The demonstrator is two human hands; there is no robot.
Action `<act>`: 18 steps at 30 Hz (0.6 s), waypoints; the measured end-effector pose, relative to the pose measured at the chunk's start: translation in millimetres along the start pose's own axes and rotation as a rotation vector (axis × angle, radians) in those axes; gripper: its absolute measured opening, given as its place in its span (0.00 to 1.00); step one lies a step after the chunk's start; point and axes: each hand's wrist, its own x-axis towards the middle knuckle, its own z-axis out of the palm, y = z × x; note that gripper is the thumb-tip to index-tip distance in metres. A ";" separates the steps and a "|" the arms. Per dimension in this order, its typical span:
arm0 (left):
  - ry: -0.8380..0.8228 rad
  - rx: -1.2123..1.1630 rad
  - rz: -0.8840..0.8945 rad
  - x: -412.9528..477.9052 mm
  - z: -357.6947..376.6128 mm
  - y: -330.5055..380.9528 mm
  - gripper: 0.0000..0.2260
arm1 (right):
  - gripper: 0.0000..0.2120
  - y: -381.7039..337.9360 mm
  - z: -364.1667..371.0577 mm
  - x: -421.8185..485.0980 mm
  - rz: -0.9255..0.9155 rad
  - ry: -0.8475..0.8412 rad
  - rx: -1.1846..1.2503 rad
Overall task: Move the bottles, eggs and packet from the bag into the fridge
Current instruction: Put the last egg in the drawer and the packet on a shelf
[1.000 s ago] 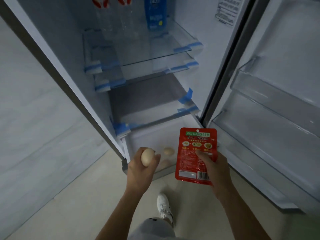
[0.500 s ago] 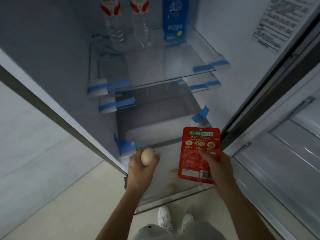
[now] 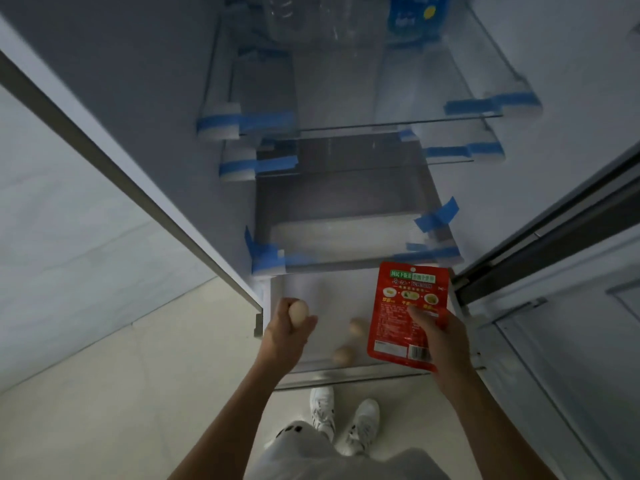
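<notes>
I am holding my left hand (image 3: 287, 332) over the near left corner of the pulled-out clear plastic fridge drawer (image 3: 346, 375), fingers curled round a pale beige egg (image 3: 298, 313) so that only its top is showing. My right hand (image 3: 440, 337) is pinching the flat red foil packet with the green label (image 3: 408, 313), thumb on its printed face and the other fingers hidden behind it, and the packet is hanging upright over the right side of the same drawer.

Between my two hands, lower down, two more beige eggs (image 3: 349, 337) are already lying on the drawer's white floor, near each other. I cannot tell whether they are touching.

I judge that I am in the middle of setting this third egg down. To do it well I should be lowering the left hand until the egg is resting on the floor, beside the other two rather than on them, and only then loosening my fingers, since a loose egg will roll. The packet can then be laid flat on the bare floor under my right hand, clear of the eggs.

Beyond my hands, glass shelves with blue tape at their corners (image 3: 398, 124) are stepping upward. On the farthest one the clear plastic bottles (image 3: 301, 22) and a blue carton (image 3: 415, 15) are already standing.
</notes>
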 end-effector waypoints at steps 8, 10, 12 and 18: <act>-0.146 0.233 -0.009 45.6 34.3 -39.3 0.19 | 0.17 29.7 -6.4 19.7 0.047 -0.032 -0.038; -0.179 0.284 0.012 53.1 41.4 -46.2 0.23 | 0.21 32.2 -3.6 23.1 0.047 -0.062 -0.059; -0.196 0.306 -0.003 58.7 46.9 -54.3 0.25 | 0.19 35.9 -2.0 26.6 0.045 -0.075 -0.058; -0.193 0.331 -0.084 74.7 59.5 -69.4 0.23 | 0.11 37.1 -3.3 36.2 0.011 -0.069 -0.059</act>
